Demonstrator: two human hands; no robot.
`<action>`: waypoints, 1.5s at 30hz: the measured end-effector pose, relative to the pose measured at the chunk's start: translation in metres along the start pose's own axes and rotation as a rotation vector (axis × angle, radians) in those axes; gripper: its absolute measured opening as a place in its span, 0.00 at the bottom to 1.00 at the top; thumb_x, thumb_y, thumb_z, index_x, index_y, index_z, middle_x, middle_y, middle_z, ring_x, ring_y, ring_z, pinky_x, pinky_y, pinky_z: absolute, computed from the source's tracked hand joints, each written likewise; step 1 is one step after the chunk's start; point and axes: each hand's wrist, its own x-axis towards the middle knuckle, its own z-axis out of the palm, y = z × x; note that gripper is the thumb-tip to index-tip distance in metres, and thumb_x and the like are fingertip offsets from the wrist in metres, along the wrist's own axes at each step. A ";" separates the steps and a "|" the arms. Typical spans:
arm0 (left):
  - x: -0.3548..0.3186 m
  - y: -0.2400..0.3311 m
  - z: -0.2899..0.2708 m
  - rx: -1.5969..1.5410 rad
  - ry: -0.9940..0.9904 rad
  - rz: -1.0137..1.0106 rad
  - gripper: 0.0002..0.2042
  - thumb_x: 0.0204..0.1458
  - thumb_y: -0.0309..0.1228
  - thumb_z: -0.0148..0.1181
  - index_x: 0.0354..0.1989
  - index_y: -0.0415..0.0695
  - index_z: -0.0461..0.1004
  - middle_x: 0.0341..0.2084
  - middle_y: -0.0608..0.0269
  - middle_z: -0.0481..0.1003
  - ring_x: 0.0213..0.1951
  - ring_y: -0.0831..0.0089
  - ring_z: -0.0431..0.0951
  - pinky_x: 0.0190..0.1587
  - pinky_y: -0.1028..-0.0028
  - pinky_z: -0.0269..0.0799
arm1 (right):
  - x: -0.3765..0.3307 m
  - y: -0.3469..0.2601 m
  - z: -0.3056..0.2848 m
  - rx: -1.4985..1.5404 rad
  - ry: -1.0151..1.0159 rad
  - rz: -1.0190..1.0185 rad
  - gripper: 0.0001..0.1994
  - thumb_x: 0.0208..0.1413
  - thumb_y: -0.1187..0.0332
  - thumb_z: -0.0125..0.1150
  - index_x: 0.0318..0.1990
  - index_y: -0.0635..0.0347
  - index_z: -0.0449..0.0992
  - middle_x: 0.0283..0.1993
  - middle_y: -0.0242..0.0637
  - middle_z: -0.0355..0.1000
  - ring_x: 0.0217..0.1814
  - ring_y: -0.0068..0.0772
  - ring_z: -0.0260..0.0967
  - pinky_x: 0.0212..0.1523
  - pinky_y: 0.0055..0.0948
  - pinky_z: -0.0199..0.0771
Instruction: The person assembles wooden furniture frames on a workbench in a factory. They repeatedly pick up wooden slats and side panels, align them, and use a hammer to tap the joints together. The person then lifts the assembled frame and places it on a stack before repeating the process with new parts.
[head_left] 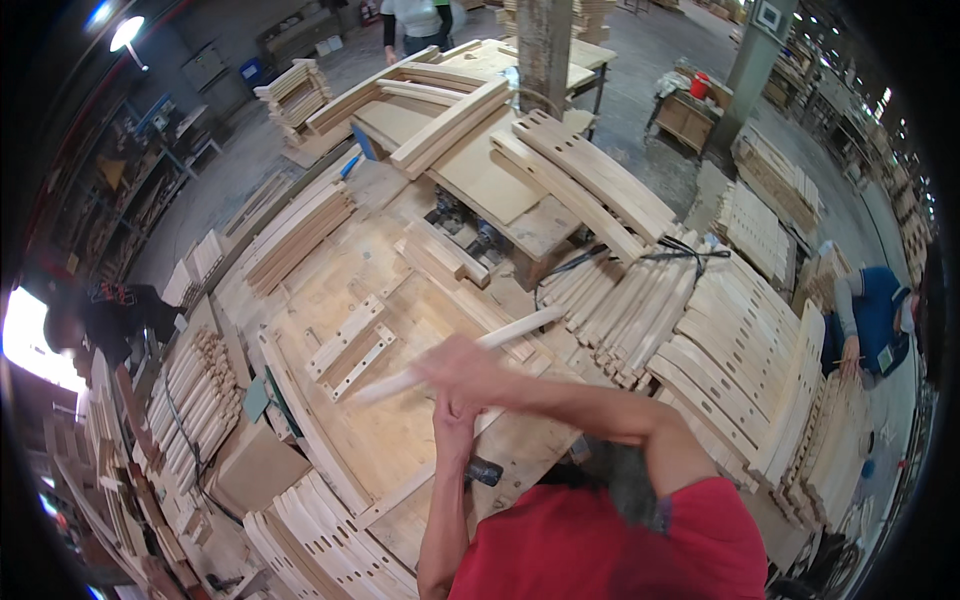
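Observation:
A pale, slender wooden slat (520,327) slants across the workbench in front of me. My right hand (465,368), smeared by motion, is closed around its middle. Just below and touching it is my left hand (456,418), its fingers curled in; what they hold is hidden. A hammer (485,471) with a dark head shows beside my left wrist, its handle mostly out of sight. Under the slat lies a wooden jig board (370,270), bearing short drilled blocks (363,361) and long side rails (310,420).
Bundled slats (625,300) and stacked curved, slotted boards (735,350) stand at right. More spindles (195,385) and slotted boards (325,540) sit at left. Beyond the jig, long boards (590,175) rest on a raised stand. Co-workers (870,320) stand at right, far back and left.

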 end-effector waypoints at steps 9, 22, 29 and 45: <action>0.023 0.066 -0.084 0.400 0.643 0.567 0.17 0.58 0.28 0.65 0.56 0.41 0.76 0.49 0.57 0.79 0.51 0.61 0.78 0.58 0.62 0.70 | 0.130 -0.055 -0.027 0.872 0.298 0.246 0.15 0.65 0.70 0.57 0.57 0.63 0.71 0.55 0.43 0.75 0.55 0.38 0.75 0.58 0.35 0.76; 0.058 0.012 -0.181 1.274 0.667 0.540 0.21 0.48 0.30 0.67 0.54 0.44 0.76 0.47 0.55 0.74 0.54 0.54 0.71 0.59 0.53 0.61 | 0.122 0.037 0.090 -0.039 -0.650 -0.167 0.24 0.55 0.63 0.68 0.59 0.52 0.72 0.50 0.41 0.72 0.57 0.47 0.70 0.55 0.49 0.70; -0.001 -0.030 -0.230 1.279 1.216 0.147 0.29 0.52 0.33 0.66 0.63 0.38 0.69 0.58 0.35 0.69 0.61 0.38 0.66 0.64 0.46 0.60 | 0.146 0.089 0.165 0.100 -0.596 -0.228 0.06 0.56 0.65 0.63 0.37 0.56 0.76 0.33 0.40 0.72 0.42 0.48 0.74 0.39 0.47 0.74; -0.033 -0.050 -0.272 1.039 1.042 -0.062 0.26 0.55 0.33 0.64 0.64 0.42 0.72 0.45 0.39 0.75 0.48 0.43 0.75 0.53 0.55 0.72 | 0.181 -0.053 0.282 0.000 -0.318 -0.403 0.07 0.51 0.65 0.63 0.34 0.55 0.82 0.43 0.35 0.76 0.64 0.42 0.64 0.67 0.57 0.55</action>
